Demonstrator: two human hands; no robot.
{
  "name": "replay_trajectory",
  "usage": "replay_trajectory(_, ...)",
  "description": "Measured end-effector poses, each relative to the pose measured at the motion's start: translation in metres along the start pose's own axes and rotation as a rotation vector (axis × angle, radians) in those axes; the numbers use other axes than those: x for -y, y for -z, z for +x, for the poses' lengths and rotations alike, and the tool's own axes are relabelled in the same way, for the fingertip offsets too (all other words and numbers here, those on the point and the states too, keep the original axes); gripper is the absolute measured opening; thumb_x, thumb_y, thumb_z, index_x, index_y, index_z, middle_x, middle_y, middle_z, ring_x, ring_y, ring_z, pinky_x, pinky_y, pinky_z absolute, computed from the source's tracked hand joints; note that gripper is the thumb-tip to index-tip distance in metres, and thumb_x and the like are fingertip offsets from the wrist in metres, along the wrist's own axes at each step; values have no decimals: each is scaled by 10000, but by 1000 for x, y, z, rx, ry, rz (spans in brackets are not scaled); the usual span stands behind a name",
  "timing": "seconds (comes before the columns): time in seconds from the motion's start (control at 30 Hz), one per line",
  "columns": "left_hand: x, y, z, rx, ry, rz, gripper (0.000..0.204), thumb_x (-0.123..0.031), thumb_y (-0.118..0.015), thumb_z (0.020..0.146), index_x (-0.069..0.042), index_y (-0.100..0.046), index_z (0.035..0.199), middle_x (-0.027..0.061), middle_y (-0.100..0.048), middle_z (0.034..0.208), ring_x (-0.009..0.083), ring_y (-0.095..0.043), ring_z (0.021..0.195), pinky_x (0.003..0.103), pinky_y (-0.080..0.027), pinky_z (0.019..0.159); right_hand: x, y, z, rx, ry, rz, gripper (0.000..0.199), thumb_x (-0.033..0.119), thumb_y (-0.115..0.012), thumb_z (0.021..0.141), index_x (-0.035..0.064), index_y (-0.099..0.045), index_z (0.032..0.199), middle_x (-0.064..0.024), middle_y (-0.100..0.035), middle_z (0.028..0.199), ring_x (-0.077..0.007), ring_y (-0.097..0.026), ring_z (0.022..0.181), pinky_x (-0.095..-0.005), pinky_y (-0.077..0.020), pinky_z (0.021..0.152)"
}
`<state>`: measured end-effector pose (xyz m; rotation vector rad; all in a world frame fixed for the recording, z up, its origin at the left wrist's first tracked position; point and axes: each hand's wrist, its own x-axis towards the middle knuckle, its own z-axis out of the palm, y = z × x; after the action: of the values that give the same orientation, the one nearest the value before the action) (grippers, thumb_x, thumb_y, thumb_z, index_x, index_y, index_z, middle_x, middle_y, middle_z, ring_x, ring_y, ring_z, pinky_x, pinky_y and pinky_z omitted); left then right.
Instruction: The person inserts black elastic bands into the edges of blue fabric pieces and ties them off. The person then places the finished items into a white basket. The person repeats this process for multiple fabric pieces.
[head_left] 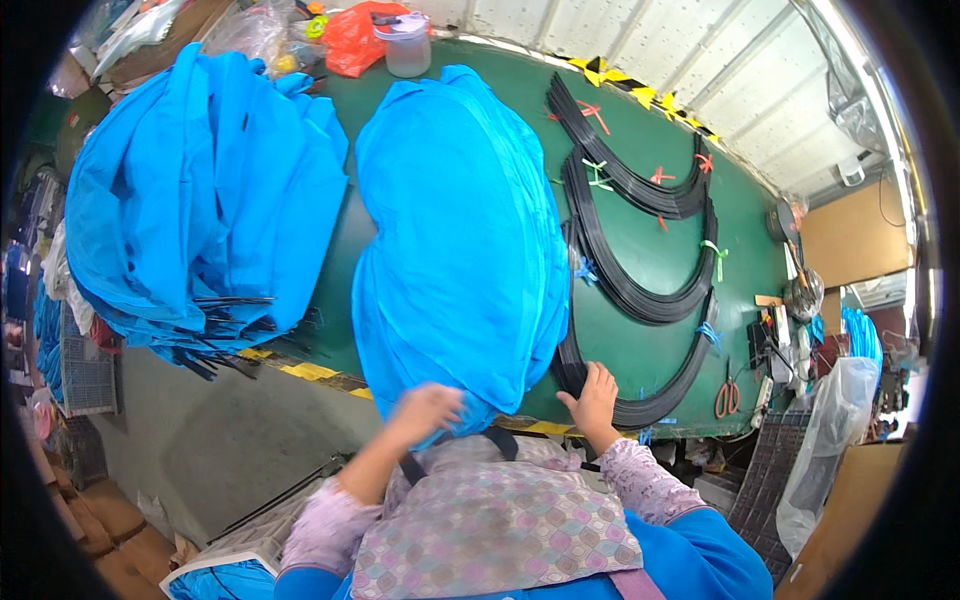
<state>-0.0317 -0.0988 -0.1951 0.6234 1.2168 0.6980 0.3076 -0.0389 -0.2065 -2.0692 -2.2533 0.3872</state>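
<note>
A stack of bright blue fabric pieces (455, 240) lies on the green table in front of me, its near end at the table edge. Over that near end is my left hand (425, 412), bent and smeared by motion; whether it pinches the cloth I cannot tell. My right hand (595, 400) touches the nearest bundle of thin black rods (655, 408), thumb apart from the fingers and nothing visibly gripped. Beyond it lie a middle curved bundle (650, 300) and a far one (640, 195), both tied with coloured strips.
A larger heap of blue fabric (210, 200) with black rod ends overhangs the table's left edge. At the back stand a clear plastic tub (405, 50) and an orange bag (352, 38). Scissors (727, 398) lie at the right edge. A white crate (235, 560) is low on the left.
</note>
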Motion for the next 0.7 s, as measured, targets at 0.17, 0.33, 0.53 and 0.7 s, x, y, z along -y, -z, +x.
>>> replay_trajectory(0.17,47,-83,56,-125,165,-154,342,-319,-688,925,19,-665,970,116,-694,863,176,-669,743,316,-540,627,-28,-4,-4,-57,102,88,619,241,-857,669,52,-518,1151,-131,-562,1054,-330,-555,1000,-411,-450,831)
replay_trajectory(0.33,13,-65,43,-552,-299,-570,145,-199,-596,976,-106,-521,894,3,-607,824,119,-580,660,265,-449,549,-39,-4,-10,-74,267,10,279,97,-766,720,51,-554,896,-136,-595,1051,-333,-582,992,-436,-475,835)
replay_trajectory(0.53,-40,-78,2,-329,-353,-627,268,-8,-623,918,-53,-541,1169,93,-634,1140,189,-626,1047,313,-535,852,-10,72,-34,-288,286,301,304,80,-665,846,30,-589,1136,-158,-667,1029,-318,-674,835,-398,-541,688)
replay_trajectory(0.7,-40,-92,6,-228,-435,-654,295,40,-568,923,-17,-528,1209,94,-636,1138,177,-623,1028,339,-529,882,21,178,-90,-207,460,294,374,123,-728,806,55,-658,1168,-91,-684,815,-277,-649,641,-359,-509,567)
